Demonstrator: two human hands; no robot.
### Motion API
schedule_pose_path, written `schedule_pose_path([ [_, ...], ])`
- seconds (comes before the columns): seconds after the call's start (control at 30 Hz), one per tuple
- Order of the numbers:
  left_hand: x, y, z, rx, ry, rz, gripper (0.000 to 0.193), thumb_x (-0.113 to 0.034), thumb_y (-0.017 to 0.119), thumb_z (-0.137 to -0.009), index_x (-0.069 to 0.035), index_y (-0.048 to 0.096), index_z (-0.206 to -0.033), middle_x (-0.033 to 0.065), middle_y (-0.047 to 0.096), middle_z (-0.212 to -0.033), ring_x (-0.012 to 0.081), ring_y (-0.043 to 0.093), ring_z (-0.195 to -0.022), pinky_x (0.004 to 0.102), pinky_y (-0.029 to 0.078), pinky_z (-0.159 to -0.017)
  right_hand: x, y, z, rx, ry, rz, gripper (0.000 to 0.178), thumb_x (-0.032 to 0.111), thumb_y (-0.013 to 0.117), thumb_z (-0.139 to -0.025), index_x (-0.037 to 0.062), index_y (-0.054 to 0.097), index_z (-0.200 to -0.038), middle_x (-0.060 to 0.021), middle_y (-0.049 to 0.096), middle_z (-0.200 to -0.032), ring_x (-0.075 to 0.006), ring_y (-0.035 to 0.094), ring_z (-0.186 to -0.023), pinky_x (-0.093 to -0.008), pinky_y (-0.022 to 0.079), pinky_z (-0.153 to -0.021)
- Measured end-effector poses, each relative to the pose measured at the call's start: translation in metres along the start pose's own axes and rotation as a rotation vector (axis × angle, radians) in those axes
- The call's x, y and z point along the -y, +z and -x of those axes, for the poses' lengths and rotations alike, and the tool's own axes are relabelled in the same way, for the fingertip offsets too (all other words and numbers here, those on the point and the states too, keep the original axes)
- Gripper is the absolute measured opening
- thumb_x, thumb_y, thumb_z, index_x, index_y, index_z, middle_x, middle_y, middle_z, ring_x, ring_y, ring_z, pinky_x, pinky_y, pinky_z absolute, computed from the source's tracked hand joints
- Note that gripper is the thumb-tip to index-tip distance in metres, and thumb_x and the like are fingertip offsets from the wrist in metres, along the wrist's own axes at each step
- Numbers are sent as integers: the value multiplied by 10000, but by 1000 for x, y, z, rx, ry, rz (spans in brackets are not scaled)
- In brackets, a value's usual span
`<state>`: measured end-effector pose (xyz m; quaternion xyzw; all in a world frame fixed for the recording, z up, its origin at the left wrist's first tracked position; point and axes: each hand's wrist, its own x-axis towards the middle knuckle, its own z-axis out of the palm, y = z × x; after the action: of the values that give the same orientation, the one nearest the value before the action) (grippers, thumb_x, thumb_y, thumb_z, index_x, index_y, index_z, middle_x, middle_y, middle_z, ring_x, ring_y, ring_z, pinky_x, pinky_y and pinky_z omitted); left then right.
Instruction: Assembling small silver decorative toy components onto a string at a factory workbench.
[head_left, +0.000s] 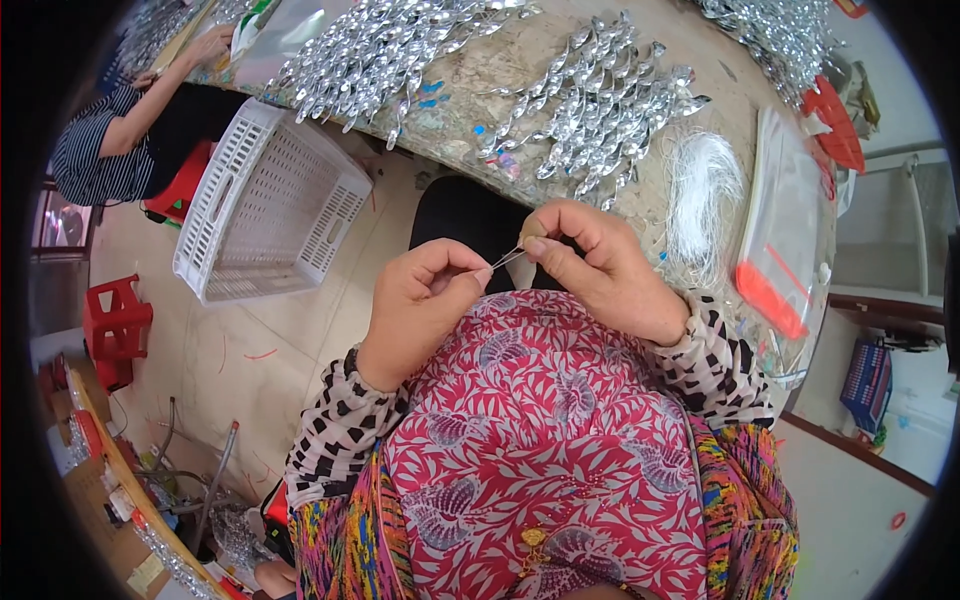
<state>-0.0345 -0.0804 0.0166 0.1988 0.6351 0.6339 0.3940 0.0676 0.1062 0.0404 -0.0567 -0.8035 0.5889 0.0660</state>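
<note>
Between my two hands runs a short length of thin white string (508, 257), held above my lap. My left hand (420, 305) pinches one end between thumb and fingertips. At the other end, my right hand (605, 270) is closed on the string, thumb against bent forefinger. A bundle of loose white strings (702, 190) lies on the table to the right of my right hand. Twisted silver foil strips (605, 110) are spread in rows on the tabletop just beyond my hands.
More silver spirals (370, 65) hang over the edge of the worn table (480, 60). Clear plastic bags with red ends (780, 230) lie right. A white plastic crate (265, 200) stands left, near red stools (115, 318) and a person in a striped top (90, 145).
</note>
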Motion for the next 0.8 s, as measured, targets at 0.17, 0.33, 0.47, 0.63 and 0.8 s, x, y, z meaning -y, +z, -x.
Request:
schedule_pose_path([
  [0.17,-14,8,-12,212,-145,207,137,-105,574,-915,11,623,-968,37,626,-790,67,555,-631,195,449,-581,4,-10,1,-22,-227,254,45,59,564,-891,20,548,-907,-71,550,-797,-199,537,-755,-304,421,-687],
  [0.33,-12,3,-30,396,-431,538,148,-141,572,-927,-1,617,-946,33,562,-693,70,460,-540,199,382,-496,7,-15,1,-86,-371,412,63,22,570,-845,33,554,-904,-102,557,-830,-292,533,-803,-360,419,-724],
  [0.47,-6,2,-36,445,-588,713,103,-114,577,-913,-16,606,-907,5,463,-619,43,346,-492,182,288,-441,1,-14,1,-125,-434,443,78,14,580,-829,35,554,-900,-100,557,-835,-285,533,-788,-356,416,-720],
  [0.63,-9,-3,-29,289,-501,678,53,-71,606,-875,-19,618,-879,-8,456,-601,33,329,-473,172,280,-443,-4,-11,-3,-62,-391,363,65,25,571,-859,21,559,-923,-96,569,-873,-274,549,-814,-344,426,-746],
  [0.8,-20,-9,-12,-27,-302,471,30,-45,634,-837,-17,635,-850,-30,484,-611,30,330,-471,181,266,-441,4,-6,-22,-62,-254,195,154,74,500,-938,6,588,-1045,-106,583,-1016,-266,548,-951,-355,403,-877],
])
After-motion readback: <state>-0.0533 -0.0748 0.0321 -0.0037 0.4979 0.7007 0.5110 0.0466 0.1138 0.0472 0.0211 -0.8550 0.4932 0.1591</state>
